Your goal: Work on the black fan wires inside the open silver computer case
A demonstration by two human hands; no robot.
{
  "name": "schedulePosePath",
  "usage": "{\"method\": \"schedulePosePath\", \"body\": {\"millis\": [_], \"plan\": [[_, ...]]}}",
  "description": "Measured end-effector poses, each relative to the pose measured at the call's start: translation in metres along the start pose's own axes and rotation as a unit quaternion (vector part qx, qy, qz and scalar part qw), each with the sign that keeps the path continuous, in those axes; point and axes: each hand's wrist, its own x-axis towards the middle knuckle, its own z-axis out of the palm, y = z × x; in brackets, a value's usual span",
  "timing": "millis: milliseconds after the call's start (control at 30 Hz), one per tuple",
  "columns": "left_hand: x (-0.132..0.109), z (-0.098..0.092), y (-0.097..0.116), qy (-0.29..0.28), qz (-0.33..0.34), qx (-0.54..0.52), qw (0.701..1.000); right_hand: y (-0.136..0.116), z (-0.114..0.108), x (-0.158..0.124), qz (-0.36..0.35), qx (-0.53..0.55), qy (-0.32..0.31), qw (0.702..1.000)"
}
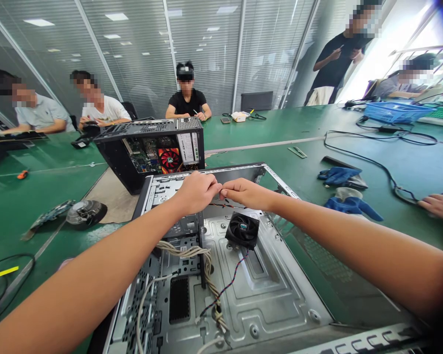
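Observation:
An open computer case [273,305] lies on its side before me, its bare metal floor facing up. Over its far end, my left hand [196,192] and my right hand [245,193] meet fingertip to fingertip, both closed in a pinch. What they pinch, if anything, is hidden by the fingers. A thin dark-and-red twisted wire [227,205] shows just beneath them. Nearer to me, a black cooling fan [242,230] rests on the case floor with its braided lead [231,281] trailing toward me. A bundle of beige cables [207,265] lies along the drive bay.
A second computer tower [114,157] stands upright behind the case. On the left lie a heat-sink-like round part [84,213] and a circuit board [53,216]. Blue gloves [341,177], a black cable [376,169] and a blue basket [395,112] are right. Several people are around the table.

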Motion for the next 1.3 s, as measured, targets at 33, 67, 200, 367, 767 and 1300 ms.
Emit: {"method": "schedulePosePath", "body": {"millis": [33,67,200,367,767,1300], "plan": [[0.0000,0.0000,-0.0002,0.001,0.000,-0.001,1.000,-0.0004,-0.0001,-0.0004,0.002,0.003,0.000,1.000],[0.0000,0.0000,-0.0003,0.000,0.001,-0.002,1.000,-0.0008,-0.0001,-0.0008,0.004,0.006,0.000,1.000],[0.0001,-0.0013,0.0007,-0.007,-0.004,-0.014,1.000,-0.0021,-0.0003,-0.0020,0.011,0.011,0.004,1.000],[0.0003,-0.0025,0.0013,-0.014,-0.010,-0.024,1.000,-0.0025,0.0000,-0.0014,0.018,0.014,-0.003,1.000],[0.0011,-0.0006,-0.0012,-0.015,-0.003,-0.038,0.999,-0.0054,0.0001,-0.0030,0.035,0.045,-0.005,0.998],[-0.0005,-0.0033,0.0013,-0.017,-0.007,-0.040,0.999,-0.0079,0.0000,-0.0023,0.051,0.086,-0.010,0.995]]}}
